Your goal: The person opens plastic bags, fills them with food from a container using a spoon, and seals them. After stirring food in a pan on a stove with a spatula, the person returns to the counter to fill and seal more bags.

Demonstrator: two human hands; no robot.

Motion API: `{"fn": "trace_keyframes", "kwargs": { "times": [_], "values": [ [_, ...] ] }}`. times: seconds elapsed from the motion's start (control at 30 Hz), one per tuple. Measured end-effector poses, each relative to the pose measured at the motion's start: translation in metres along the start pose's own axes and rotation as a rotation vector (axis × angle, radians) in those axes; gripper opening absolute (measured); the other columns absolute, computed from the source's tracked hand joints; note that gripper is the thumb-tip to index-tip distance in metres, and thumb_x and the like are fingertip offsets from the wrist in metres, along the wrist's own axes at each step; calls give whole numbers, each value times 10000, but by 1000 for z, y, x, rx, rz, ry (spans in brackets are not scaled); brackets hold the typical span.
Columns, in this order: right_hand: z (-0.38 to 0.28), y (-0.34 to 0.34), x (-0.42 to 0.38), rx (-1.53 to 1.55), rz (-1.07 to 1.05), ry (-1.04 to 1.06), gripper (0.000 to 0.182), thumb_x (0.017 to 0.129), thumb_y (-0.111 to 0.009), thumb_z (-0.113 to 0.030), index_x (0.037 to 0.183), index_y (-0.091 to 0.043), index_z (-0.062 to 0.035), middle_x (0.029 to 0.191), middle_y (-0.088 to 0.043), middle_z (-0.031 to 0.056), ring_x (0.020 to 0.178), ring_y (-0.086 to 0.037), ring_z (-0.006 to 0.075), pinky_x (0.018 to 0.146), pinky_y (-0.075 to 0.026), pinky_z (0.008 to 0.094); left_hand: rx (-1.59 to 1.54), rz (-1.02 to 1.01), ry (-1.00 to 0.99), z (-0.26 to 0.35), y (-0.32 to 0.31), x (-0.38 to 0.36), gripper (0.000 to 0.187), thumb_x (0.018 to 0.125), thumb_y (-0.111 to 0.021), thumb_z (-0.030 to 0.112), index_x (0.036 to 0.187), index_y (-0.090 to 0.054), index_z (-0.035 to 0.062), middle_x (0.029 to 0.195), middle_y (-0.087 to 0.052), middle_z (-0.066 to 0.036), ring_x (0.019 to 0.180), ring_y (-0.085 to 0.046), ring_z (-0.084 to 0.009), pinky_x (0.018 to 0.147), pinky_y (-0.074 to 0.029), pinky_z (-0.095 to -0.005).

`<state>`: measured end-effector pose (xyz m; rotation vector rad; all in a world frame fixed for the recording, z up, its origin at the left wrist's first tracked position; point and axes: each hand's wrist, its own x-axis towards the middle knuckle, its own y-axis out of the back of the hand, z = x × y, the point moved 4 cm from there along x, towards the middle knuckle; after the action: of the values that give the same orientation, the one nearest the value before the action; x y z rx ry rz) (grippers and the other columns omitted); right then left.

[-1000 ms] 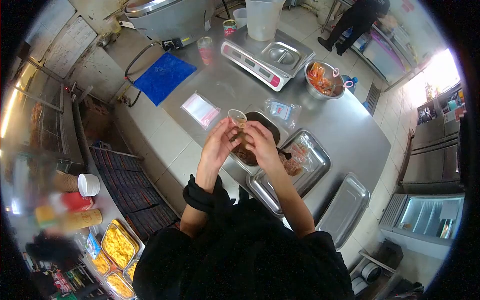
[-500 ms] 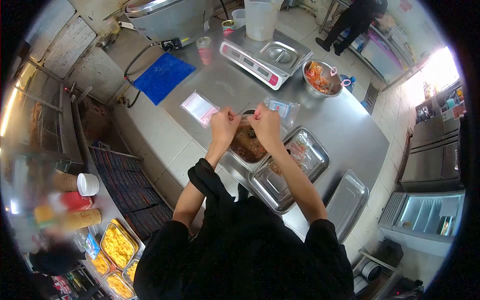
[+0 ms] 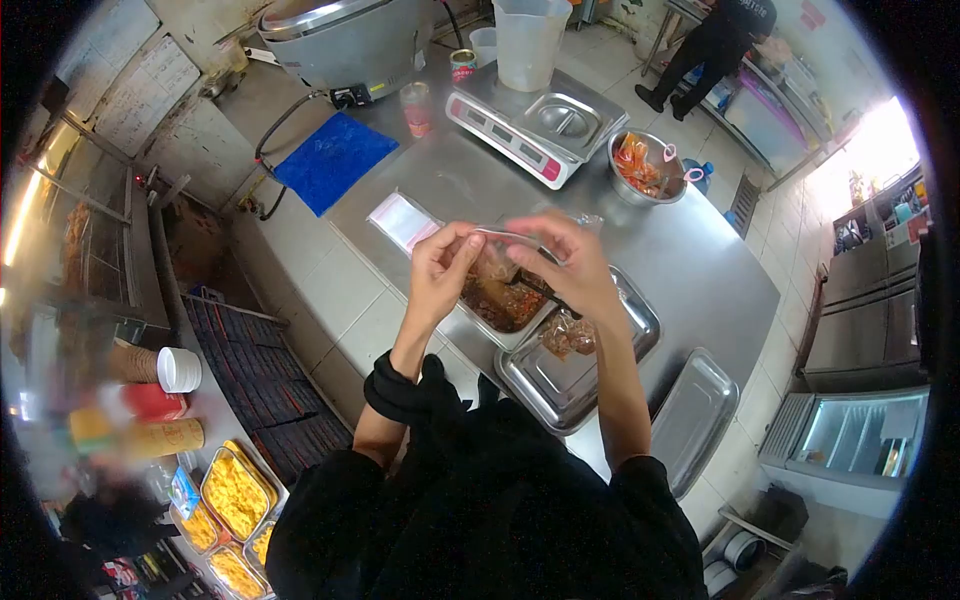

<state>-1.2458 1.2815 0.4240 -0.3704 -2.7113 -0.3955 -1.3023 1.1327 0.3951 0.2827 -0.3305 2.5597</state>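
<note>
My left hand (image 3: 442, 268) pinches the rim of a small clear plastic bag (image 3: 492, 262) between thumb and fingers. At the bag's other side is my right hand (image 3: 568, 262), its fingers smeared by motion, with thumb and fingers seemingly apart around the rim. Below them, a metal pan (image 3: 487, 325) holds brown, saucy food with reddish bits. A black-handled utensil (image 3: 533, 287) slants out of this pan under my right hand; its working end is hidden. Filled clear bags (image 3: 568, 334) lie on a steel lid or tray (image 3: 540, 385) beside the pan.
A pack of flat bags (image 3: 398, 218) lies left of the pan. Farther back are a blue cloth (image 3: 335, 162), a scale (image 3: 508, 138), and a bowl of orange-red food (image 3: 650, 170). Another tray (image 3: 692, 420) is at right. A person in black (image 3: 712, 50) stands far off.
Both hands pinched the bag's edge close together before. My right hand has shifted right and its fingers have spread, while my left hand has turned and the bag's mouth has widened.
</note>
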Motion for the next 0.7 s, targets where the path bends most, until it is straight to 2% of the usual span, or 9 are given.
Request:
{"fn": "trace_keyframes", "kwargs": {
  "times": [0.03,0.1,0.13,0.17,0.3,0.37,0.43,0.53,0.7],
  "values": [
    [8,-2,-4,50,-105,-91,181,736,-669,-141,866,-614,-26,663,-499,-23,565,-359,50,493,-297,187,-5,7,21,5,-2,-1,110,866,-497,90,876,-551,-6,779,-591,-38,719,-552,-85,652,-436,-206],
    [2,-3,-9,108,-64,-130,146,747,-651,-105,855,-613,-15,681,-515,-10,578,-387,48,508,-317,186,-7,11,41,12,-2,-1,105,862,-501,87,867,-549,-6,767,-594,-39,715,-554,-88,647,-437,-205],
    [-1,-3,-12,167,-27,-173,111,758,-634,-70,844,-612,-3,699,-531,3,592,-416,46,523,-337,185,10,-4,-18,17,-2,-1,108,863,-500,87,863,-546,-11,753,-596,-41,704,-555,-89,634,-440,-210],
    [-8,-2,-14,168,-27,-174,111,758,-634,-70,844,-612,-3,699,-531,3,592,-416,46,523,-337,185,25,-19,-78,23,-2,-2,112,863,-499,87,859,-544,-15,739,-598,-44,692,-556,-90,622,-442,-214],
    [-25,2,-20,288,-18,-137,78,771,-601,-15,839,-602,24,745,-569,31,664,-495,53,587,-391,189,144,-49,-30,33,-4,-5,111,849,-517,88,850,-549,-18,706,-598,-54,649,-558,-102,594,-438,-229],
    [-29,1,-21,358,1,-115,70,777,-590,-8,835,-599,30,754,-577,36,689,-517,57,607,-405,191,311,-22,-183,40,-6,-5,101,829,-536,86,810,-558,-11,679,-587,-55,604,-550,-111,566,-427,-237],
    [-32,-2,-22,463,47,-196,66,772,-592,-16,818,-597,31,746,-575,46,685,-522,63,602,-412,198,342,-3,-202,44,-10,-4,91,817,-543,77,792,-558,-9,667,-577,-64,602,-550,-126,559,-420,-239],
    [-24,-6,-21,292,-22,-93,75,759,-599,-29,795,-593,36,736,-578,61,690,-535,69,602,-426,209,430,-35,-260,45,-21,-4,78,798,-550,57,762,-554,-13,644,-554,-82,593,-538,-158,537,-402,-248],
    [-40,5,-27,161,76,-46,74,733,-607,-35,779,-595,23,711,-584,83,656,-559,119,571,-424,239,548,-190,-414,53,-37,-1,70,766,-559,17,723,-542,-35,619,-518,-114,563,-490,-205,495,-368,-271]
  ]
}}
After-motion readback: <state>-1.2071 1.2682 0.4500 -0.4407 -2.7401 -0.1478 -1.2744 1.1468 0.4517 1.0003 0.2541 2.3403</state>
